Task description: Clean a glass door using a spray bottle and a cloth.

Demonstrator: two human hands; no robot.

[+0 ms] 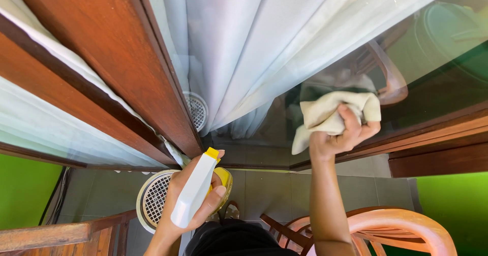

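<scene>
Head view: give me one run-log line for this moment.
left hand: holds white spray bottle | right hand: presses beige cloth on glass pane

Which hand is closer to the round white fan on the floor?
Left. The left hand, gripping a white spray bottle, hangs right above the fan. The right hand is up at the window glass, pressing a cream cloth.

Left hand holding spray bottle left of right hand, cloth pressed on glass pane (curtain behind it), fan below on floor, chair lower right.
</scene>
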